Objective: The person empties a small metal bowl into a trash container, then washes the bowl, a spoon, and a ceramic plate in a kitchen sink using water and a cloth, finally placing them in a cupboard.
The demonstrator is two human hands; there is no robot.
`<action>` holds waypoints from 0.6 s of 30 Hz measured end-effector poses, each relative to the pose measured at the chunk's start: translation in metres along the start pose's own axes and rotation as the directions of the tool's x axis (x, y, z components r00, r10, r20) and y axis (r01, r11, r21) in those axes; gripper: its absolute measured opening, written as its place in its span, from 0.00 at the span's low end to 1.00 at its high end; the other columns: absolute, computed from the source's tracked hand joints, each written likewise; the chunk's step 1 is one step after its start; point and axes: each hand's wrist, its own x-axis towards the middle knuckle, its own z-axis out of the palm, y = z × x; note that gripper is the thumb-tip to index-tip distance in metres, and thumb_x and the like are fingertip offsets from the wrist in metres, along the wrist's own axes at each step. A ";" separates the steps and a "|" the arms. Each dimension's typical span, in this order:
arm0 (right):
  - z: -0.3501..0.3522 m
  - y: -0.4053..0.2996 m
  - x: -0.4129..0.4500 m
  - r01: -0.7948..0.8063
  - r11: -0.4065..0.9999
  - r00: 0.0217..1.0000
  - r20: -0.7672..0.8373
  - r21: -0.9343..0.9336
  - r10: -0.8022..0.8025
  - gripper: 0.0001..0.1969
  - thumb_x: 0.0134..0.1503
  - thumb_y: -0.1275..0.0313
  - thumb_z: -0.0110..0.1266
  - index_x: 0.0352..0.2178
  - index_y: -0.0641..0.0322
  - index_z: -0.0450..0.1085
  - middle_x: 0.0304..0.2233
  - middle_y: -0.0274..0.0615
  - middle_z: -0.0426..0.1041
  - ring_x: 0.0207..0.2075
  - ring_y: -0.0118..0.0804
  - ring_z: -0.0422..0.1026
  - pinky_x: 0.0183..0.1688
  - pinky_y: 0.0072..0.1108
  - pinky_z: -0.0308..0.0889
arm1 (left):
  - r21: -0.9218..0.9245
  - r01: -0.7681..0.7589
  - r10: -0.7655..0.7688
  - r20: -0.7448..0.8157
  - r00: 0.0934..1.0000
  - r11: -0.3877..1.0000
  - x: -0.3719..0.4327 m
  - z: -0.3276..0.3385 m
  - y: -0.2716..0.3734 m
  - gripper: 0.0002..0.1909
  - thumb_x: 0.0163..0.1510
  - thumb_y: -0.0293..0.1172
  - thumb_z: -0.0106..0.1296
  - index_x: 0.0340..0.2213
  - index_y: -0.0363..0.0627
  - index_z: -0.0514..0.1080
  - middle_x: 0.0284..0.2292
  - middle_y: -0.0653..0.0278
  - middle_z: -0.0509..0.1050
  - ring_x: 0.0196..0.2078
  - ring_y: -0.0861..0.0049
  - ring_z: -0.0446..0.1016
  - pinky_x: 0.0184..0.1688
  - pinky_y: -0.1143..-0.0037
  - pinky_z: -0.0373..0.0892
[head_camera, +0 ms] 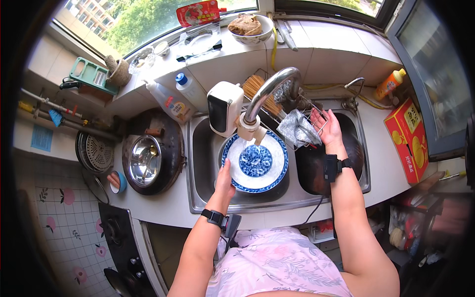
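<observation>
A blue-and-white patterned plate [255,161] is held under the faucet [256,100] over the left basin of the steel sink [241,206]. My left hand [224,182] grips the plate's left edge, the thumb on its rim. A filter unit [225,107] sits beside the faucet outlet. My right hand [328,126] is raised at the wire rack [311,118] between the basins, fingers spread and palm showing; whether it touches the rack is unclear. Close by it, a silvery scrubbing cloth [298,128] hangs on the rack. A dark wok [334,163] lies in the right basin.
Left of the sink, a metal bowl [145,159] rests on a dark round lid [170,174]. Two bottles [172,102] [191,89] stand behind. At right are a red box [406,141] and an orange bottle [389,85]. The open window sash [426,74] juts in at right.
</observation>
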 end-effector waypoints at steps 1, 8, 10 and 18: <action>-0.003 0.005 -0.008 0.072 0.997 0.995 -0.064 -0.036 -0.074 0.19 0.54 0.62 0.38 0.41 0.65 0.57 0.35 0.45 0.67 0.36 0.38 0.66 0.40 0.27 0.63 | -0.023 0.009 -0.009 -0.005 1.000 1.000 0.004 -0.001 -0.003 0.23 0.53 0.42 0.36 0.45 0.38 0.57 0.42 0.56 0.65 0.43 0.66 0.66 0.45 0.68 0.63; 0.011 0.121 -0.105 -0.080 0.973 0.985 -0.168 -0.218 0.043 0.15 0.53 0.59 0.38 0.38 0.57 0.60 0.35 0.37 0.66 0.38 0.31 0.64 0.42 0.27 0.59 | -0.066 -0.015 0.012 -0.044 0.999 0.998 0.011 0.011 -0.018 0.22 0.51 0.41 0.42 0.43 0.38 0.59 0.41 0.59 0.66 0.43 0.67 0.66 0.46 0.70 0.61; 0.022 0.147 -0.113 -0.092 0.989 0.995 -0.049 -0.114 0.087 0.21 0.54 0.56 0.36 0.45 0.57 0.57 0.41 0.33 0.65 0.43 0.30 0.63 0.45 0.26 0.58 | -0.058 -0.077 0.075 -0.032 0.997 0.995 0.015 0.018 -0.021 0.22 0.51 0.41 0.43 0.44 0.38 0.59 0.41 0.59 0.66 0.43 0.68 0.65 0.47 0.70 0.61; 0.010 0.223 -0.061 -0.001 0.992 0.991 -0.136 -0.125 -0.016 0.17 0.51 0.75 0.43 0.44 0.63 0.57 0.42 0.42 0.64 0.43 0.37 0.64 0.46 0.29 0.59 | 0.031 -0.209 0.207 0.053 0.977 0.977 -0.008 0.012 0.017 0.19 0.52 0.33 0.40 0.46 0.41 0.55 0.43 0.62 0.63 0.46 0.73 0.62 0.47 0.73 0.59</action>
